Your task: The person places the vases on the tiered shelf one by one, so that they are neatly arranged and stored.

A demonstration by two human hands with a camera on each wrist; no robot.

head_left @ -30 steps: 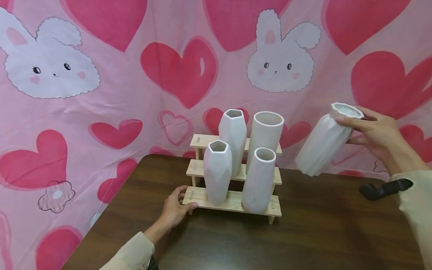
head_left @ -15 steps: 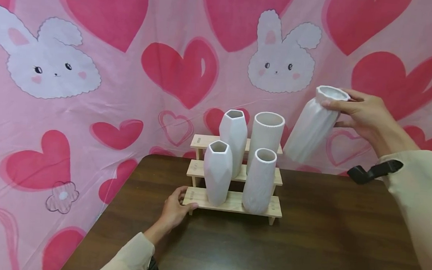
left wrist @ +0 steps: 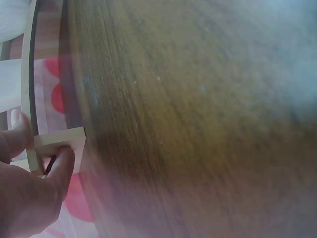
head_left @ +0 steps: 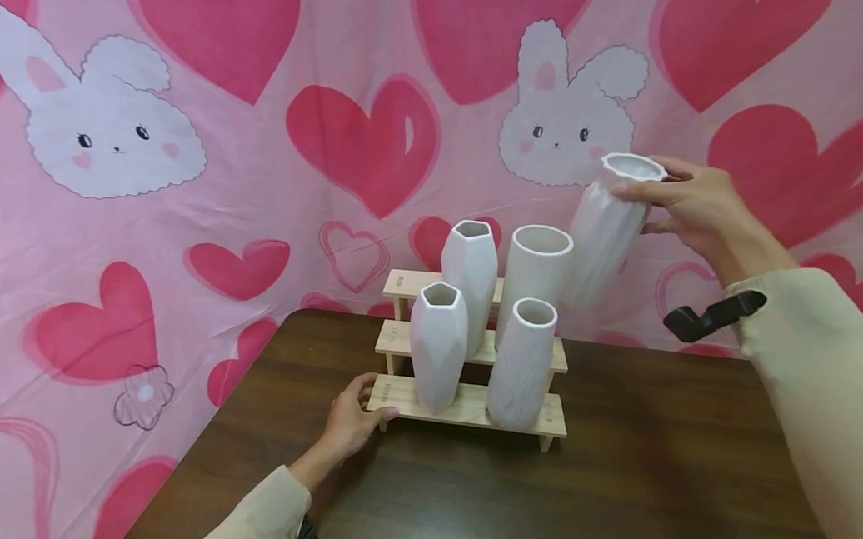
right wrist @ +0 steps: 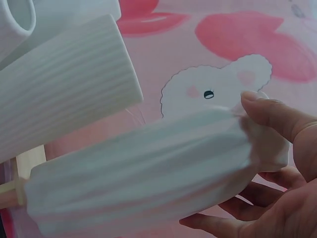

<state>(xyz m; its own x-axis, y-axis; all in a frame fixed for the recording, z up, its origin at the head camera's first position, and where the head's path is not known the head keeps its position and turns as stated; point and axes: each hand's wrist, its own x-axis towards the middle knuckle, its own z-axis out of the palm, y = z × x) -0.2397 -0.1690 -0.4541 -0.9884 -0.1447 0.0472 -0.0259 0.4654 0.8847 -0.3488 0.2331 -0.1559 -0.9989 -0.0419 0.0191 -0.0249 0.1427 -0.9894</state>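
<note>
A white fluted vase (head_left: 605, 231) hangs tilted in the air, its neck gripped by my right hand (head_left: 706, 207). Its lower end is close to the right side of the three-tier wooden stand (head_left: 400, 394). My left hand (head_left: 349, 418) pinches the left end of the stand's lowest board; in the left wrist view, the thumb lies on top and a finger underneath. Two white vases stand on the lowest tier: a faceted vase (head_left: 437, 349) and a textured tapered vase (head_left: 522, 368). Behind them on the middle tier are another faceted vase (head_left: 470, 280) and a ribbed cylindrical vase (head_left: 533, 268).
The stand sits on a dark brown wooden table (head_left: 461, 497), near its far edge. Behind it hangs a pink cloth (head_left: 258, 174) printed with hearts and rabbits.
My right hand has carried the fluted vase left and upward, toward the stand, and the vase has become more upright. The left hand keeps its hold on the board.
</note>
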